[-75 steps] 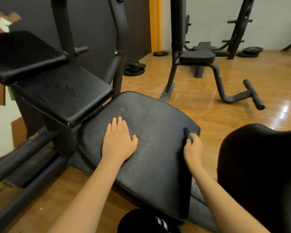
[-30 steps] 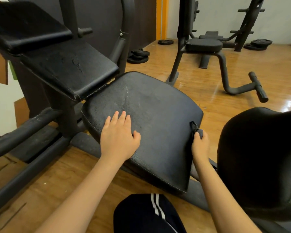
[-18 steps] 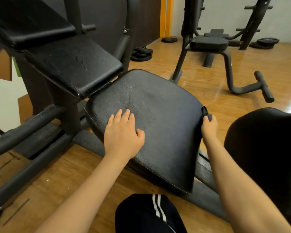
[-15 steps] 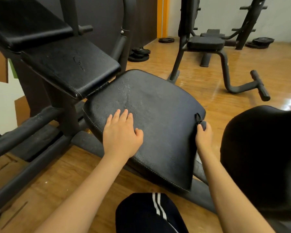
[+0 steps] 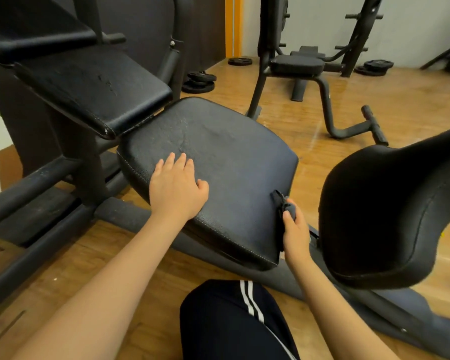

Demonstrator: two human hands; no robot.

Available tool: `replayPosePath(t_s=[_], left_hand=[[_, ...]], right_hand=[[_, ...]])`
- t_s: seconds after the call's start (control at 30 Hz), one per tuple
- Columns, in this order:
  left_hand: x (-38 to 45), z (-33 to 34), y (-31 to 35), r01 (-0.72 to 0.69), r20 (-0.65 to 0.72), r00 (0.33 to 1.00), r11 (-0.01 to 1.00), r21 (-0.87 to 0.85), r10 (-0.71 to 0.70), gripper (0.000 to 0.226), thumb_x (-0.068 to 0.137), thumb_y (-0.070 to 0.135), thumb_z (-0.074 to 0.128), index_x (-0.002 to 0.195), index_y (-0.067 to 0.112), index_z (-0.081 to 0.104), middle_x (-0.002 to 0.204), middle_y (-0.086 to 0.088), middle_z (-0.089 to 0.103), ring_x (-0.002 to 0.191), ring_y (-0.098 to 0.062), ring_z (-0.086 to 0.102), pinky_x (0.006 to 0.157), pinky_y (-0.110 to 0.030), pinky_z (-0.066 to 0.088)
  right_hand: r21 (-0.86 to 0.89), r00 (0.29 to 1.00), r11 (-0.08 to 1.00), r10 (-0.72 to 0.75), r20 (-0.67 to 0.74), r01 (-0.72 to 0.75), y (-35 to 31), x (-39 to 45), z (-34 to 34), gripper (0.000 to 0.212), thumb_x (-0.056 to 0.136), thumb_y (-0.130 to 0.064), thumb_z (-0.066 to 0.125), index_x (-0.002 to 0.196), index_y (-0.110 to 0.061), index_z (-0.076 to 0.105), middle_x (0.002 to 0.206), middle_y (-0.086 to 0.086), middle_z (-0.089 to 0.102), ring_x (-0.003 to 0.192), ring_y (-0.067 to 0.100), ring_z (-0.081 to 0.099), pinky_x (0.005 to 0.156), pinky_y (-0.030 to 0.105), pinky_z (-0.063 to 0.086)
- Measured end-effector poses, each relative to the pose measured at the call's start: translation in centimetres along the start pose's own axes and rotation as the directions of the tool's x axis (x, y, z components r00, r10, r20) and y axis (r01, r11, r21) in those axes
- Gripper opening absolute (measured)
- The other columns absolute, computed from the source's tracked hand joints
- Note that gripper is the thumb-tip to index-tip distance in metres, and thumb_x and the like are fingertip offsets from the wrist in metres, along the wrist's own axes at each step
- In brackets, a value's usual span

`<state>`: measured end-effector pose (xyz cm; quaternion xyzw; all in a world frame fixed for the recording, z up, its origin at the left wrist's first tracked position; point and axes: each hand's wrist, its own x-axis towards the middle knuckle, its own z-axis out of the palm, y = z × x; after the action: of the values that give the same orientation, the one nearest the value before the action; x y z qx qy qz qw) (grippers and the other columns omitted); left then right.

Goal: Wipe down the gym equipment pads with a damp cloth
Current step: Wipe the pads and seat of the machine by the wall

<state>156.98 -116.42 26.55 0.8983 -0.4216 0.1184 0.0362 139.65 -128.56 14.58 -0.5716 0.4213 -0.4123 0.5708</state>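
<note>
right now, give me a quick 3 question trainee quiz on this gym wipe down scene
1. True or false: the left hand lies flat on top of the seat pad.
2. Which hand holds the cloth? A) left B) right C) neither
3. Fill in: the cloth is pressed against the seat pad's ____ edge, as the person sees it.

Key
1. True; its fingers are spread straight on the pad.
2. B; the right hand has its fingers curled round the dark cloth.
3. Right; the cloth meets the side edge that faces the curved pad.
</note>
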Motion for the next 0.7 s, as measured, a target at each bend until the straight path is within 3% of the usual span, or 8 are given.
replayPosePath(t_s=[0.03,0.13,0.23,0.33,0.47,0.7], left_hand=[[0.0,0.0,0.0,-0.002,0.002,1.0,1.0,-0.002,0.002,0.058,0.096,0.036,0.034,0.148,0.011,0.033,0.156,-0.006,0.027,0.146,-0.023,0.017,0.118,-0.039,0.011],[0.0,0.0,-0.1,0.001,-0.004,1.0,1.0,-0.003,-0.001,0.057,0.096,0.036,0.034,0.148,0.012,0.033,0.156,-0.005,0.027,0.145,-0.023,0.017,0.118,-0.039,0.011],[0.0,-0.1,-0.1,-0.001,-0.007,1.0,1.0,0.004,0.001,0.056,0.096,0.036,0.033,0.147,0.012,0.034,0.156,-0.005,0.028,0.145,-0.023,0.019,0.118,-0.039,0.012],[0.0,-0.1,-0.2,-0.013,-0.009,1.0,1.0,0.007,0.013,0.056,0.096,0.035,0.033,0.147,0.011,0.035,0.155,-0.006,0.029,0.145,-0.023,0.019,0.118,-0.039,0.012],[0.0,0.1,-0.3,-0.014,-0.016,1.0,1.0,0.019,0.014,0.056,0.096,0.035,0.033,0.146,0.01,0.036,0.155,-0.006,0.03,0.144,-0.024,0.02,0.117,-0.039,0.013],[-0.1,0.4,-0.5,-0.021,-0.02,1.0,1.0,0.013,0.021,0.056,0.095,0.036,0.034,0.145,0.009,0.039,0.154,-0.008,0.032,0.144,-0.026,0.022,0.117,-0.04,0.015]], right_hand=[[0.035,0.999,0.999,0.029,-0.018,-0.028,0.0,0.4,0.2,0.039,0.098,-0.008,0.036,0.134,-0.02,0.046,0.124,-0.001,0.052,0.113,0.014,0.051,0.089,0.02,0.041],[0.009,0.999,1.0,0.011,-0.04,-0.011,-0.4,-2.0,0.5,0.041,0.097,-0.007,0.04,0.135,-0.02,0.046,0.139,-0.002,0.046,0.128,0.012,0.039,0.108,0.031,0.032],[-0.095,0.978,0.975,-0.192,0.087,0.2,-0.8,-7.3,0.7,0.039,0.093,-0.009,0.047,0.127,-0.025,0.048,0.135,-0.012,0.046,0.125,-0.004,0.037,0.105,0.01,0.026],[-0.256,0.892,0.859,-0.393,0.224,0.443,-0.4,-10.0,1.5,0.043,0.088,-0.019,0.043,0.13,-0.029,0.042,0.137,-0.016,0.04,0.128,-0.01,0.031,0.106,0.005,0.021],[-0.369,0.764,0.67,-0.554,0.331,0.645,0.6,-8.7,0.0,0.045,0.092,-0.021,0.041,0.137,-0.019,0.036,0.139,-0.003,0.039,0.133,-0.008,0.026,0.11,0.012,0.02],[-0.418,0.815,0.701,-0.518,0.259,0.578,2.1,-9.1,-1.2,0.049,0.092,-0.023,0.038,0.14,-0.019,0.03,0.144,0.001,0.037,0.136,0.001,0.027,0.112,0.018,0.022]])
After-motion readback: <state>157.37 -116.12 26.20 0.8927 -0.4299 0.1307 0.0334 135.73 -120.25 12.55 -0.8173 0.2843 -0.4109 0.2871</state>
